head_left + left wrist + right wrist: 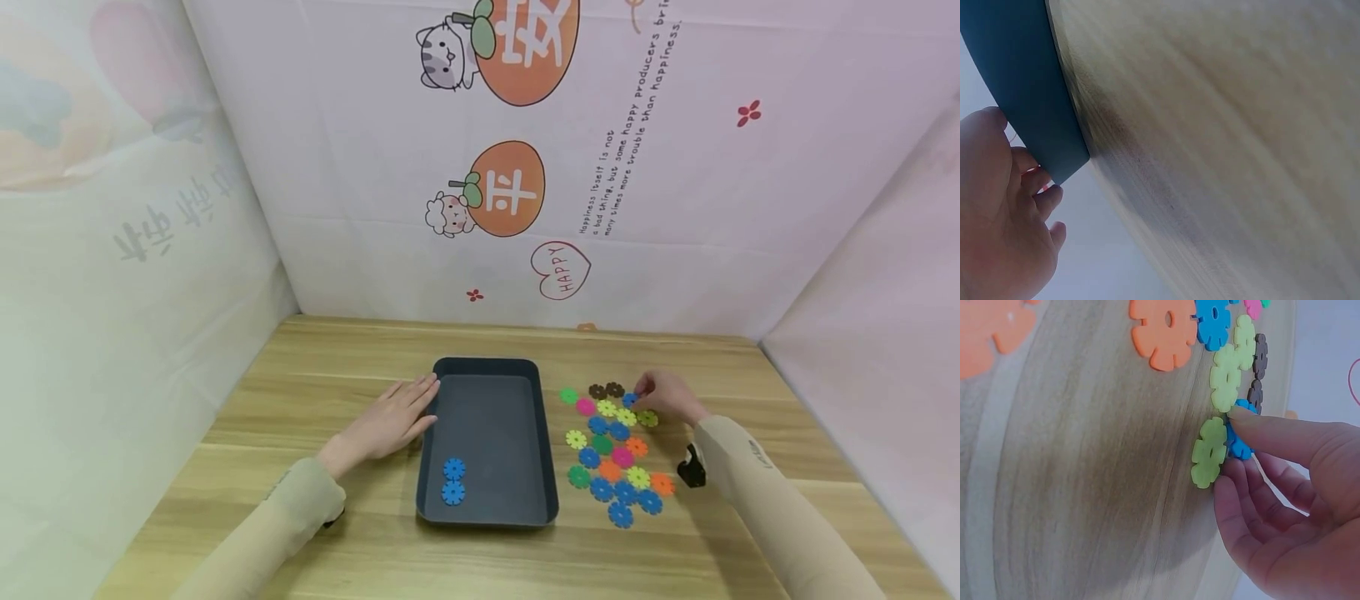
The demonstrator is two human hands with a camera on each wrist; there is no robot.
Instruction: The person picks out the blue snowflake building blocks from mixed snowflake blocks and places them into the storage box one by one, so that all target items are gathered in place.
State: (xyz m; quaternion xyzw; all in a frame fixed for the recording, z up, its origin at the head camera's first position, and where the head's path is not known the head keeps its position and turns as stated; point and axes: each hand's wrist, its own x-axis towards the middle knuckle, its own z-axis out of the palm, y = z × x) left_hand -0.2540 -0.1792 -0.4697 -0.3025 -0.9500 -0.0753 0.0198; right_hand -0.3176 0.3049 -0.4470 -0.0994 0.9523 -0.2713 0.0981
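A dark grey rectangular tray [498,425] lies on the table with two blue notched plastic discs [453,492] in its near left corner. My left hand [384,423] rests against the tray's left rim, fingers stretched; the left wrist view shows its fingertips at the tray's outer wall [1029,81]. Over at the far right of a spread of coloured discs, my right hand [670,396] pinches a blue notched disc [1242,440] between thumb and fingers. Right beside that disc lies a yellow-green one [1209,453]. The fingers partly hide the blue disc.
Right of the tray several flower-shaped discs lie flat in a loose group, among them orange [663,483], pink [622,457], green [579,476] and brown [597,392] ones. A printed white cloth wall [375,250] stands behind the table [337,350], with more cloth on both sides.
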